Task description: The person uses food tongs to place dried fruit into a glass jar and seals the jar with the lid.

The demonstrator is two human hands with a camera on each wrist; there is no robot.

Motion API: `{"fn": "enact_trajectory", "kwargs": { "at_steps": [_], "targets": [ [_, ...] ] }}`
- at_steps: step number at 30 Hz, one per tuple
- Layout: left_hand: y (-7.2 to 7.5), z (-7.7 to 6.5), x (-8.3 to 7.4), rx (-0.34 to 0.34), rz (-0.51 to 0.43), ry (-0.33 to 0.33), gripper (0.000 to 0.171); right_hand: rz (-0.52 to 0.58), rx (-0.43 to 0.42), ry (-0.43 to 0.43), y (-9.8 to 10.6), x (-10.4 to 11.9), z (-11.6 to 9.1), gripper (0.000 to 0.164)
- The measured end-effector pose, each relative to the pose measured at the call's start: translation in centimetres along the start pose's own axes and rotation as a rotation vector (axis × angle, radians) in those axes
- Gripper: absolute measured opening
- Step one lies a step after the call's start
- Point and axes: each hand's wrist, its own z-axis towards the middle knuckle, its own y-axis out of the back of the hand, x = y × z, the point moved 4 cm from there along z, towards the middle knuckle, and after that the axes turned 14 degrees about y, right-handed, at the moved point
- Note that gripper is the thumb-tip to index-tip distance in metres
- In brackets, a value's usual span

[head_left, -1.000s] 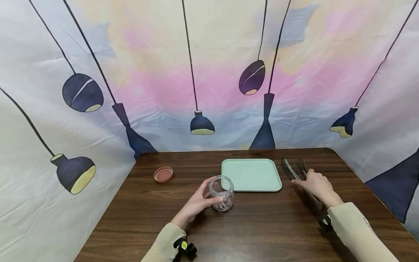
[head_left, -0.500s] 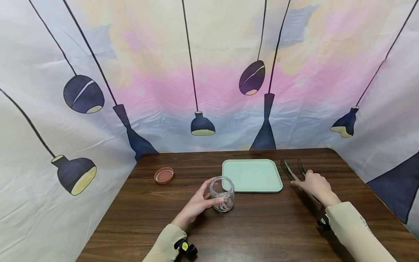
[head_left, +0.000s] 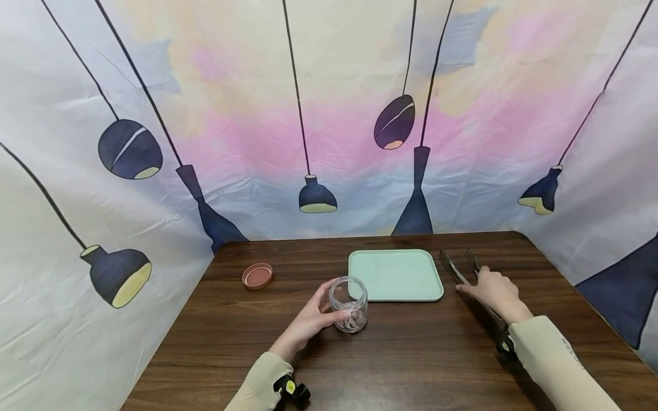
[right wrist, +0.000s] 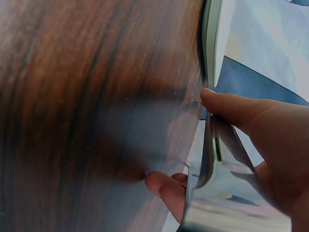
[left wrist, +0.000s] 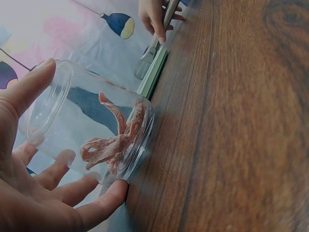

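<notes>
My left hand (head_left: pixel 303 325) holds a clear glass jar (head_left: pixel 350 314) upright on the table, the thumb on its near side and the fingers behind it. Its mouth is uncovered. Several pinkish, wrinkled dried strips (left wrist: pixel 116 145) lie at the jar's bottom in the left wrist view. Over at the right, my right hand (head_left: pixel 497 294) grips metal tongs (head_left: pixel 454 268) lying low over the table, their two arms spread apart. The right wrist view shows the thumb on one arm and fingers round the other of the shiny tongs (right wrist: pixel 231 193); nothing shows between the tips.
A pale green rectangular tray (head_left: pixel 396 277) lies between the hands, its left front corner partly behind the jar. At the back left is a round reddish-brown lid (head_left: pixel 257 276). The dark wooden table (head_left: pixel 401 354) ends at a printed cloth backdrop (head_left: pixel 349 114).
Both hands keep their holds on the jar and the tongs. The right hand and tongs shift only very slightly; the view itself moves a little.
</notes>
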Motion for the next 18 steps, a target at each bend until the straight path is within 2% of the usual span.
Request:
{"fn": "enact_trajectory", "kwargs": {
  "at_steps": [12, 18],
  "targets": [
    [0.05, 0.06, 0.10, -0.006, 0.011, -0.001, 0.080, -0.033, -0.060, 0.036, -0.52, 0.37, -0.30, 0.078],
    [0.08, 0.08, 0.13, -0.002, 0.009, -0.003, 0.080, -0.050, -0.069, 0.062, -0.90, 0.22, -0.36, 0.084]
  ]
}}
